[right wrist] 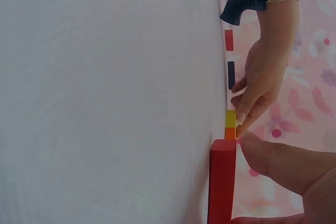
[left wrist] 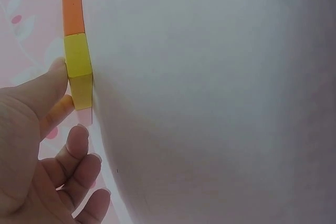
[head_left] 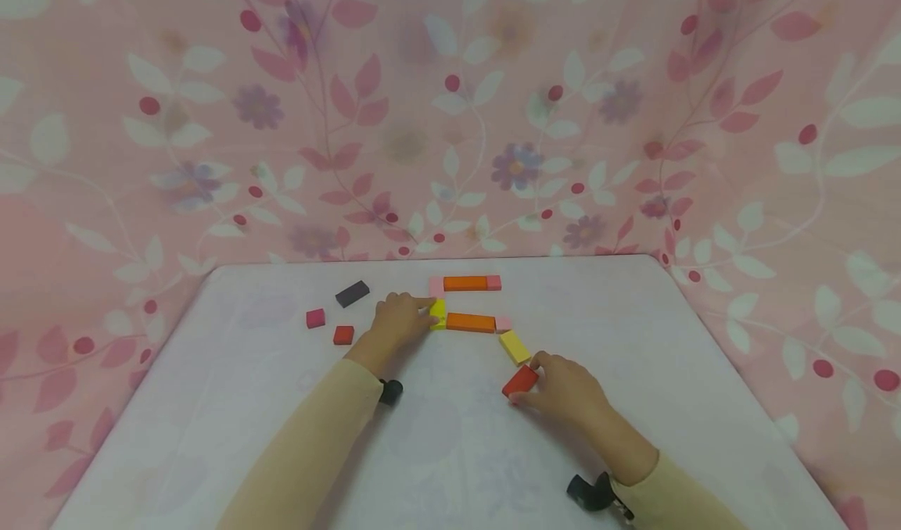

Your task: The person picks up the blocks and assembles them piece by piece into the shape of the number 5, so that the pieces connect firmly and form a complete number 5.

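Note:
My left hand (head_left: 403, 316) pinches a bright yellow block (head_left: 439, 314) between thumb and index finger, its other fingers loosely curled in the left wrist view. That block touches the left end of an orange block (head_left: 470, 323), with a small pink block (head_left: 503, 324) at the far end. Nearer me, my right hand (head_left: 566, 389) grips a red block (head_left: 519, 381) with thumb and index finger at its ends. A paler yellow block (head_left: 515, 348) lies at a slant between the red block and the pink one.
Behind the orange block, another orange block (head_left: 465, 283) lies between pink blocks (head_left: 436, 286). Left of my left hand are a dark grey block (head_left: 353, 293), a small pink-red block (head_left: 315, 318) and a small red block (head_left: 343, 334). The white table (head_left: 450, 452) meets a floral cloth backdrop.

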A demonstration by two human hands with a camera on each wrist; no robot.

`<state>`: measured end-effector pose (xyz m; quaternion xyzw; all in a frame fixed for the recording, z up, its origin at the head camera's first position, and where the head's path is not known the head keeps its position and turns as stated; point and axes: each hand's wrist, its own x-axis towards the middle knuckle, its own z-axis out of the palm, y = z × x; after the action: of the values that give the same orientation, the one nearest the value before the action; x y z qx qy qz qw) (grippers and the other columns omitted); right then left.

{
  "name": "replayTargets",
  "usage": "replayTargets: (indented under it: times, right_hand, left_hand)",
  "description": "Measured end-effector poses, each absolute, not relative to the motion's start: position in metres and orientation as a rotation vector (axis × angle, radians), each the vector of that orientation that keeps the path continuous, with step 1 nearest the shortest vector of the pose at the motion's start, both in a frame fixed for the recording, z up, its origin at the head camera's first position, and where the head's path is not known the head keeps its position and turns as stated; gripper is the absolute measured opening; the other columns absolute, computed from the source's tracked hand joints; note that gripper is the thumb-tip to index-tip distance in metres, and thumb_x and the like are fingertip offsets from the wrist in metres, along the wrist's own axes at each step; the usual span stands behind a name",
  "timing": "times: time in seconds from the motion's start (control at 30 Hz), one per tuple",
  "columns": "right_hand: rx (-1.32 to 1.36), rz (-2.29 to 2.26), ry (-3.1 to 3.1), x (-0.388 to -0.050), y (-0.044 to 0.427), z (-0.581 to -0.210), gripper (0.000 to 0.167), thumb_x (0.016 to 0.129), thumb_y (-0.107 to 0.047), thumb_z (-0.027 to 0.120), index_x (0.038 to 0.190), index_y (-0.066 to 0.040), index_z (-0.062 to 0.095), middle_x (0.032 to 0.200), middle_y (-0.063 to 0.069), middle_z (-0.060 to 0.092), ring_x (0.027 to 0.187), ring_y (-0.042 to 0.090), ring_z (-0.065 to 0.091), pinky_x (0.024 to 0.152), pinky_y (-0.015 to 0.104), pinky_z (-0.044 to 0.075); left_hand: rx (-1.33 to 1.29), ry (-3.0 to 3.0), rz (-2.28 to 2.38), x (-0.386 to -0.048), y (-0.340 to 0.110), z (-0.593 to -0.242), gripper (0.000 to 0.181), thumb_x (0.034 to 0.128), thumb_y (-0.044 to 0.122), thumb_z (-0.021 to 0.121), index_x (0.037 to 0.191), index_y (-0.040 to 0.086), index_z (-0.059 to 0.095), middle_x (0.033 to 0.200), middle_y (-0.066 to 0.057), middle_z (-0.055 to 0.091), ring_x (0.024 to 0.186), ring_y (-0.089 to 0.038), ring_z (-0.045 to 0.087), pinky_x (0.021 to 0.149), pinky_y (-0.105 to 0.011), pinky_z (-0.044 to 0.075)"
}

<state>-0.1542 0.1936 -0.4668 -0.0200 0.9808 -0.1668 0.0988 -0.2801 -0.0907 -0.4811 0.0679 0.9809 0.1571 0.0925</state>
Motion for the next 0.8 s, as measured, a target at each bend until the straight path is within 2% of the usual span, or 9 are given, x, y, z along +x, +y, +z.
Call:
replayTargets:
  times: [0.3,0.8]
  right_hand:
    - [-0.074,-0.505,2.889,-0.1575,0.1944,-0.4729,0.064,0.071,-0.051,0.087,0.114,-0.012,0.061,0.079,-0.002,0.057,0.071,0.018,0.052,0.063,0.032,0.046]
    - [-0.046,-0.608,2.780,-0.1607,0.1977,-0.4677,0.056,0.073,-0.043,0.087,0.117,-0.020,0.060,0.079,0.002,0.056,0.073,0.019,0.052,0.063,0.033,0.044]
  left_hand:
    - [0.199,2.923,0.413,-0.2829,-0.0894,-0.4830,0.056,0.0931,0.050,0.066,0.145,0.037,0.053,0.113,-0.010,0.060,0.102,-0.028,0.048,0.093,-0.045,0.041]
    - [0.202,2.928,0.417,-0.2812,-0.0899,-0.4825,0.055,0.0929,0.050,0.067,0.144,0.036,0.054,0.115,-0.010,0.060,0.104,-0.029,0.048,0.094,-0.045,0.040]
